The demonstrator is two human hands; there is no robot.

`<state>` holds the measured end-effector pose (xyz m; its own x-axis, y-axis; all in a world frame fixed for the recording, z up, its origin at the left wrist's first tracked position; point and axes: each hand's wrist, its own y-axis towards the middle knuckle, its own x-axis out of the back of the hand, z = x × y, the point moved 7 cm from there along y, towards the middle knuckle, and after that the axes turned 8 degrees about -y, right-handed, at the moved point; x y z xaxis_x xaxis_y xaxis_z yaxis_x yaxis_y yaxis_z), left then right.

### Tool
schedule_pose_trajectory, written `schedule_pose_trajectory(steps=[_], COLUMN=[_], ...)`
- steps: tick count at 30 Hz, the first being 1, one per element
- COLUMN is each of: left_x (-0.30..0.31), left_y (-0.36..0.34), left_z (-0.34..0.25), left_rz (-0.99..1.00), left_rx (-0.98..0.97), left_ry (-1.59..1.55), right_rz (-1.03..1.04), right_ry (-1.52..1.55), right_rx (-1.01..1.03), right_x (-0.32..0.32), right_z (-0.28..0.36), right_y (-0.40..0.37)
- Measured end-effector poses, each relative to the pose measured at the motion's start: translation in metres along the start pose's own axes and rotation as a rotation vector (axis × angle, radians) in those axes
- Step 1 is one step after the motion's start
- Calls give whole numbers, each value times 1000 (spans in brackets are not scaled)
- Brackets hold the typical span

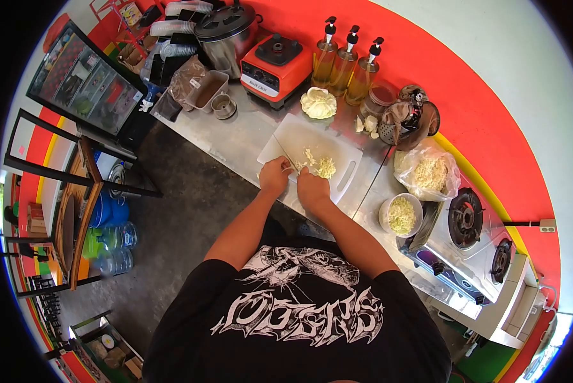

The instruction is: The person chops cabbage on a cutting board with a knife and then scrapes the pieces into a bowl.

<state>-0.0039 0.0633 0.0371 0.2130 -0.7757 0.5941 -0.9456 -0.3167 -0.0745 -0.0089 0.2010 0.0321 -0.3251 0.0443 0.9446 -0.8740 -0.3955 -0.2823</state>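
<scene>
My right hand (pixel 313 190) is closed round the handle of a knife, low on a white cutting board (pixel 344 156). The thin knife blade (pixel 286 150) points up and left across the board. Beside it, my left hand (pixel 275 176) is closed with its fingertips close to the blade; what it pinches, if anything, is too small to make out. Shredded cabbage (pixel 325 168) lies in a small pile just above my right hand, with more bits near the blade. Behind the board sits a pale cabbage piece (pixel 318 103).
Behind the board are a red blender base (pixel 277 67), pump bottles (pixel 344 67) and a steel pot (pixel 226 38). To the right stand a tub of shredded cabbage (pixel 401 215), a plastic bag of pale shreds (pixel 429 175) and a gas stove (pixel 465 236).
</scene>
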Motion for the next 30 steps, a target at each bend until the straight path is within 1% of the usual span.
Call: schedule_pose_trajectory(steps=[4, 6, 7, 9, 10, 12, 16, 20, 22, 27, 28, 30], left_x=[-2, -3, -4, -5, -5, -2, 3, 1, 1, 0, 0, 0], left_y=[-6, -9, -9, -13, -16, -20, -19, -17, -18, -18, -17, -18], left_z=[-2, -3, 0, -3, -2, -7, -5, -2, -3, -4, -5, -3], left_rz=[-20, -50, -55, -91, -93, -126, -113, -98, -95, -81, -77, -79], left_rx=[-8, -61, -58, -143, -137, -224, -243, -230, -216, -220, -228, -179], left_ry=[18, 83, 78, 88, 86, 109, 104, 60, 59, 90, 95, 80], right_rz=[-11, 34, 34, 28, 33, -7, -12, 29, 39, -45, -51, -40], right_ry=[-17, -1, -7, 12, 8, 17, 29, 23, 31, 43, 50, 69], right_rx=[10, -63, -58, -69, -65, -21, -14, -66, -81, -18, -23, -11], right_x=[0, -10, -11, -11, -8, 2, 9, -3, -8, 2, 4, 3], right_z=[-1, -4, -3, -1, -1, 2, 3, 4, 4, 4, 3, 1], right_y=[-19, -33, -31, -29, -25, -12, -12, -37, -33, -9, -12, -26])
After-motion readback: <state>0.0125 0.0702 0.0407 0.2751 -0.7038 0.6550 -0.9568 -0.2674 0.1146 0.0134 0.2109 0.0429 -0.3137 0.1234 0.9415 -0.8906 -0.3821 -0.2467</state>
